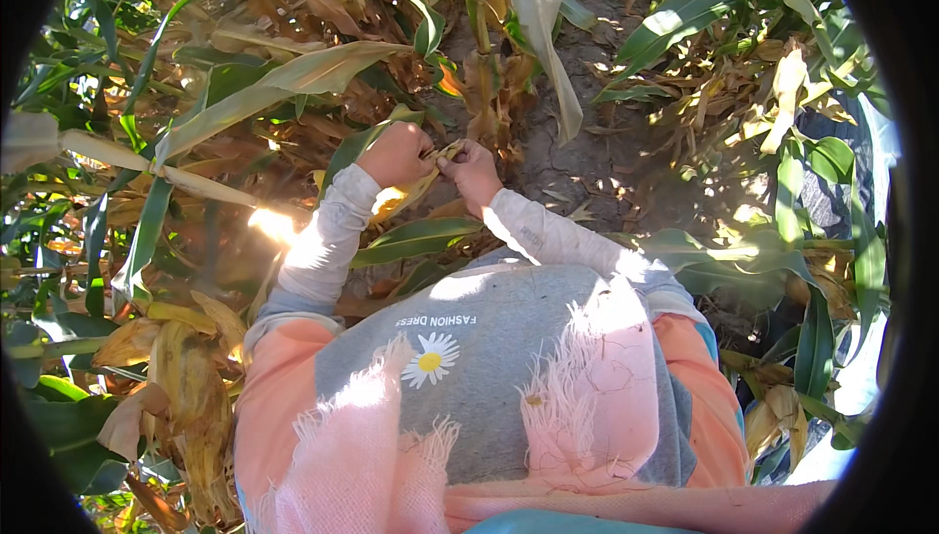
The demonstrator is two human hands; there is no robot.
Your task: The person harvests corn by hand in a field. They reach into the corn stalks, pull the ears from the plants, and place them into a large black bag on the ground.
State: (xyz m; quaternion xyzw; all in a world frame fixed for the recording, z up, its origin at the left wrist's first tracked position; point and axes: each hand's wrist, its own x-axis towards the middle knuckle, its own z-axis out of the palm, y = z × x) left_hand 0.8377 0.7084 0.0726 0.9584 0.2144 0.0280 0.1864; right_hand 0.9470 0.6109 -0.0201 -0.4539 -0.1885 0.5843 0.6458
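Note:
Just beyond my body, both hands meet at the husk of a corn ear point(390, 201), where yellow kernels show between husk leaves. My left hand point(397, 154) is curled at the husk's upper end, with the back of the hand up. Close to its right, my right hand point(472, 173) pinches a strip of dry husk point(444, 155) between thumb and fingers. The ear lies below and partly behind my left hand and wrist, so much of it is hidden. A long green corn leaf point(419, 238) passes just under the ear.
Corn stalks point(480, 28) rise ahead. A pale broken stalk point(213, 188) leans in from the left. A dry ear in its husk point(187, 380) hangs at lower left. Bare soil point(568, 145) with dry leaves runs ahead to the right; green leaves point(678, 17) and dark sheeting point(825, 196) stand at the right.

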